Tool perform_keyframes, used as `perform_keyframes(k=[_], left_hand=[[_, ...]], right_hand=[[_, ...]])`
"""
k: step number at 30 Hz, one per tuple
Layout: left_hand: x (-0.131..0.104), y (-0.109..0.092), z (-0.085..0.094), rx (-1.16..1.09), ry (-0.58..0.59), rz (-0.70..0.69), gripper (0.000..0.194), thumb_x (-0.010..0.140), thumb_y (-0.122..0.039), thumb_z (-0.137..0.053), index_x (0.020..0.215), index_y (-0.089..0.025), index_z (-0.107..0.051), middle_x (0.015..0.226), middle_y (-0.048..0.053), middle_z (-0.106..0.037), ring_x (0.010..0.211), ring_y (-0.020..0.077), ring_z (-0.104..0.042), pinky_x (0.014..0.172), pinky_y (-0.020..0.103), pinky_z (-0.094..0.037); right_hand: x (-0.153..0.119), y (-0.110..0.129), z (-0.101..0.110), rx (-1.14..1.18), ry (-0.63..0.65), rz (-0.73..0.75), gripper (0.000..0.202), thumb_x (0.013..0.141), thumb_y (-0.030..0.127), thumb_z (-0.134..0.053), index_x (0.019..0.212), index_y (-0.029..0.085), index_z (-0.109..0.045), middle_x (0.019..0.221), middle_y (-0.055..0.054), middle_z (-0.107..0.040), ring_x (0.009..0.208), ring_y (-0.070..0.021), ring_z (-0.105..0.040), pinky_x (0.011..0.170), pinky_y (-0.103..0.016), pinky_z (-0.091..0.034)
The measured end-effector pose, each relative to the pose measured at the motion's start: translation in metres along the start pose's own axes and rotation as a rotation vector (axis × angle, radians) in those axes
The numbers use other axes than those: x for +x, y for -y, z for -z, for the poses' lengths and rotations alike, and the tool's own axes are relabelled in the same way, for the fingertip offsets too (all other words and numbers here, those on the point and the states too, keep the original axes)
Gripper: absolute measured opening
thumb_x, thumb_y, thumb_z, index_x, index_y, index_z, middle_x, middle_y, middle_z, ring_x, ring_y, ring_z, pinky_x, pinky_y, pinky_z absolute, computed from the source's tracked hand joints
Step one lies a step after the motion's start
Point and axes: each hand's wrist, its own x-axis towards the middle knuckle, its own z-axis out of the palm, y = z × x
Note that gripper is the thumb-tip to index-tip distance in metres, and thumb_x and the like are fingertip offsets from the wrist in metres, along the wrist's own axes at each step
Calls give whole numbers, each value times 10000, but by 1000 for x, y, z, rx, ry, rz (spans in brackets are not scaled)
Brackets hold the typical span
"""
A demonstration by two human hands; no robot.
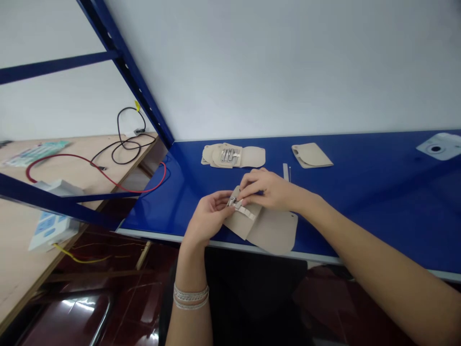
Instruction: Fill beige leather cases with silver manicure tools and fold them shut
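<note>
An unfolded beige manicure case lies near the front edge of the blue table, with a pale elastic band across its left panel. My left hand grips that panel's left side, thumb on top by the band. Over the same spot, my right hand pinches a small silver nail clipper at the band's upper end. My right fingers partly cover the clipper. Just beyond my right wrist lie a flat metal nail file and a thin metal stick.
Several stacked beige cases, the top one holding silver tools, lie at the back left. A folded beige case is behind my right hand. A pale blue-white object sits far right. Blue frame posts, cables and a power strip are left.
</note>
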Motion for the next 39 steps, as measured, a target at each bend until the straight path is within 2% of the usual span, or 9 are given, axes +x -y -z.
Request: perform_keyframes(k=[11, 15, 22, 29, 35, 39], left_hand=[[-2, 2, 3, 44, 31, -4, 435, 736, -211, -732, 1156, -120, -667, 981, 88, -744, 902, 162, -661, 853, 268, -479], [-2, 2, 4, 51, 10, -4, 439, 784, -310, -703, 1183, -132, -665, 999, 98, -741, 900, 173, -654, 797, 267, -472], [0, 1, 4, 57, 2, -23, 418, 779, -290, -706, 1164, -129, -682, 981, 93, -740, 882, 160, -642, 794, 255, -460], [-2, 1, 2, 56, -3, -22, 380, 767, -293, -721, 1107, -125, -705, 947, 91, -748, 845, 158, -645, 792, 259, -470], [-2, 2, 3, 50, 22, -7, 334, 782, -236, -698, 1100, -132, -700, 983, 91, -749, 923, 179, -671, 845, 271, -493], [-2, 2, 3, 54, 18, -15, 350, 767, -216, -707, 1106, -129, -698, 990, 96, -748, 938, 186, -674, 861, 283, -497]], right_hand=[[1, 4, 0, 36, 53, -15, 194, 902, 321, -583, 938, 264, -765, 1026, -57, -683, 923, -201, -589, 871, -388, -356], [0, 4, 6, 53, 20, -26, 183, 866, 351, -636, 964, 284, -774, 1028, -49, -703, 923, -207, -613, 854, -359, -406], [-4, -2, 15, 1, -29, -83, 209, 847, 251, -642, 1018, 251, -762, 1096, -64, -700, 991, -227, -620, 908, -375, -445], [-2, 3, 7, -18, -27, -26, 178, 880, 241, -604, 931, 260, -774, 1056, -73, -664, 973, -223, -584, 902, -408, -408], [-2, 13, -3, -37, 20, 28, 190, 900, 310, -600, 897, 299, -790, 1039, -72, -622, 954, -215, -531, 916, -448, -363], [-1, 13, -5, -38, -16, 39, 157, 874, 313, -637, 903, 306, -791, 1024, -66, -642, 927, -208, -550, 905, -441, -376]])
